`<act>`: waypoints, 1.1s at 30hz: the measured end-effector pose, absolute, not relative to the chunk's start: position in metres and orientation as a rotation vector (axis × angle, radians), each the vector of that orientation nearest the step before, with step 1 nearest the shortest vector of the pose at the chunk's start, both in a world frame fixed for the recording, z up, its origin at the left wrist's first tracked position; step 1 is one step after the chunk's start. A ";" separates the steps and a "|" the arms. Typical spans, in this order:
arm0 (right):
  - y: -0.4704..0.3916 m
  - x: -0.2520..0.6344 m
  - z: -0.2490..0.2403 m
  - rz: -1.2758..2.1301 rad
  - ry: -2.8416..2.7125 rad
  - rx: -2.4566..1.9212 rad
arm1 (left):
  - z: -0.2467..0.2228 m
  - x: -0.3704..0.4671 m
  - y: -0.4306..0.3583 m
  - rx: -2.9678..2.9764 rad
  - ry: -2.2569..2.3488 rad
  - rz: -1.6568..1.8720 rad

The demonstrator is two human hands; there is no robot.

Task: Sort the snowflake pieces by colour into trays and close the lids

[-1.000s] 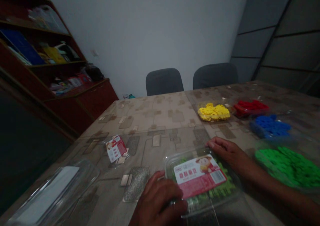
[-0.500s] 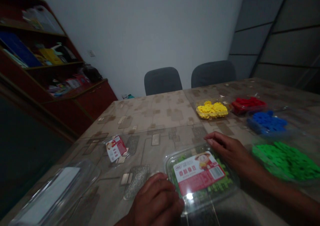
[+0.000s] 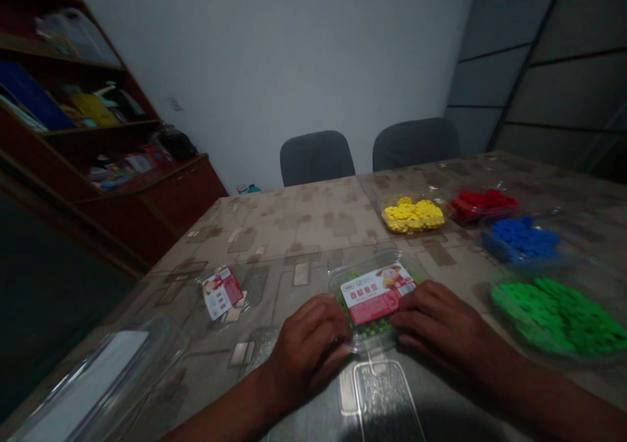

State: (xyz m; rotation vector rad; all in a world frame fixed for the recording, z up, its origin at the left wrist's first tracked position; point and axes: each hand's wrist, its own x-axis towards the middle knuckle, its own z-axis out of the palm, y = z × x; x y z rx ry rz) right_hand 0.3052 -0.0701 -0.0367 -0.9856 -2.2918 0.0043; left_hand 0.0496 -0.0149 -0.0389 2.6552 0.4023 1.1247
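A clear plastic box [image 3: 375, 293] with light green pieces inside lies on the patterned tablecloth in front of me. Its lid bears a white and red label with a cartoon figure. My left hand [image 3: 313, 341] has its fingers curled over the box's left front corner. Opposite it, my right hand [image 3: 443, 321] grips the right front side, the fingertips lapping the label's edge. Bright green pieces [image 3: 558, 315] fill an open tub to the right of that hand.
Further back on the right are tubs of blue pieces [image 3: 524, 236], red pieces [image 3: 482, 202] and yellow pieces [image 3: 414, 215]. To the left lie a labelled clear lid [image 3: 223, 292] and a larger clear plastic container [image 3: 93, 383]. Two grey chairs [image 3: 317, 158] stand behind the table.
The box of light green pieces has moved away from me across the table. My right hand has come from its far right corner to its near right side; my left hand has moved forward with it.
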 end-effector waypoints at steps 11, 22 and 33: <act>-0.067 0.306 -0.043 -0.109 -2.303 -0.893 | -0.045 0.052 -0.014 2.774 0.348 1.213; -0.066 0.291 -0.039 -0.361 -2.317 -0.772 | -0.051 0.059 -0.016 2.796 0.422 1.301; -0.027 0.303 -0.009 -0.190 -2.235 -1.069 | -0.026 0.046 0.007 2.708 0.691 1.283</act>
